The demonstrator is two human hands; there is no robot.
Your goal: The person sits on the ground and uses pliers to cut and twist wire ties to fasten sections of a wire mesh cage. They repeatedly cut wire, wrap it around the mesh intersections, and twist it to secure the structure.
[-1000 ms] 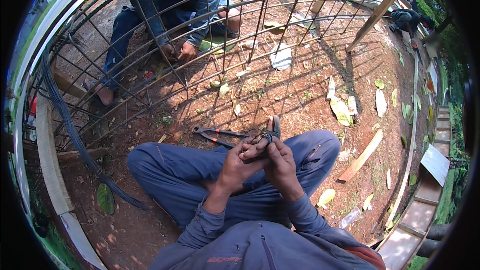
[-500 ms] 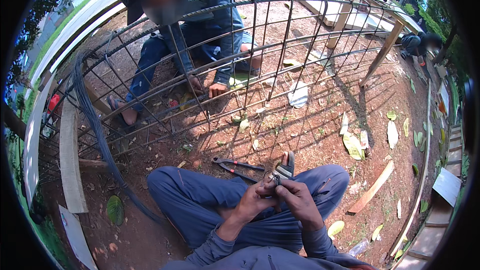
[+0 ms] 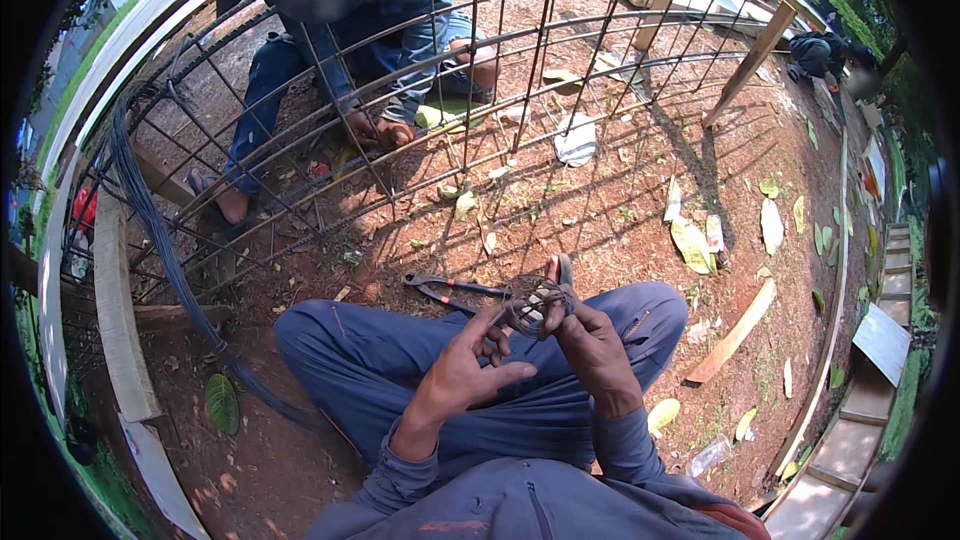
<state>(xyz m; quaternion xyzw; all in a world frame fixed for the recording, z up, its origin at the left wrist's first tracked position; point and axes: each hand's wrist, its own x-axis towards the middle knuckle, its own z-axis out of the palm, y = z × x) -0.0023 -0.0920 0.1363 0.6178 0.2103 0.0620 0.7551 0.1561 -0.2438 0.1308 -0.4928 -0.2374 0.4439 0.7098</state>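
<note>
A small loose coil of thin dark tie wire (image 3: 535, 306) hangs above my crossed legs. My right hand (image 3: 598, 352) is closed, pinching the coil's right side between thumb and fingers. Beside its left edge is my left hand (image 3: 462, 372), thumb held well apart and fingers loosely bent; whether a fingertip touches the wire I cannot tell. Just beyond my shins, end-cutting nippers (image 3: 450, 290) with dark handles and reddish marks lie on the soil, partly hidden by the coil and my hand.
A long rebar cage (image 3: 520, 70) spans the ground ahead, propped on wooden posts (image 3: 750, 62). Behind its bars a co-worker's hands (image 3: 380, 130) work low down. A bundle of long wire (image 3: 165, 230) droops at left over a plank (image 3: 122, 310). Leaves and a plastic bottle (image 3: 708, 457) lie at right.
My left hand has drawn away from the right, its thumb and fingers spreading. The wire coil, bunched between both hands before, now shows as a wider loop. The view has tipped down slightly.
</note>
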